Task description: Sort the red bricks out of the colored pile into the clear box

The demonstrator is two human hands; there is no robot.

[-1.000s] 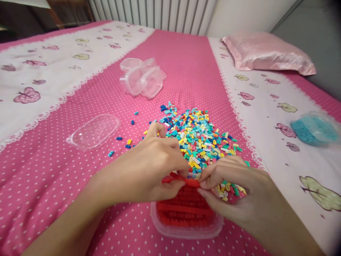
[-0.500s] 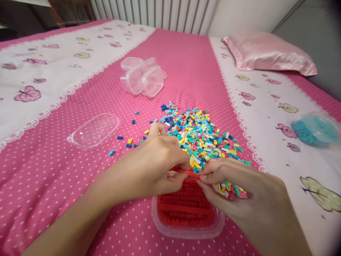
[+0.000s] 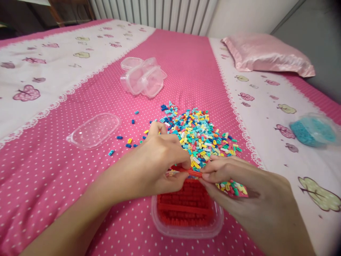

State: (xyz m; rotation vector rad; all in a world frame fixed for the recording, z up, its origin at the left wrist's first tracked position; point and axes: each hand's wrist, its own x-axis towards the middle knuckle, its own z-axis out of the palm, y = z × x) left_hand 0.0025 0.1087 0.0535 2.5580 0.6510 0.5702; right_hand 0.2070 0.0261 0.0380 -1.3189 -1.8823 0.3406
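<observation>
Between my two hands is a thin strip of red building bricks (image 3: pixel 195 173). My left hand (image 3: pixel 165 156) pinches its left part between thumb and fingers, with the palm side hidden. The fingertips of my right hand (image 3: pixel 226 177) close on the strip's right end. Just below them stands a clear plastic container (image 3: pixel 188 233) with red bricks (image 3: pixel 183 202) packed in rows. Beyond my hands a loose heap of small coloured bricks (image 3: pixel 197 131) spreads over the pink dotted bedsheet (image 3: pixel 128 220).
A clear lid (image 3: pixel 94 131) lies at the left, near a few stray bricks (image 3: pixel 129 145). Several clear containers (image 3: pixel 144 78) are piled further back. At the right sits a container of turquoise bricks (image 3: pixel 310 131); behind it is a pink pillow (image 3: pixel 269 55).
My right hand has shifted very slightly right and down along the red strip, and a little more of the strip shows. My left hand stays nearly in place.
</observation>
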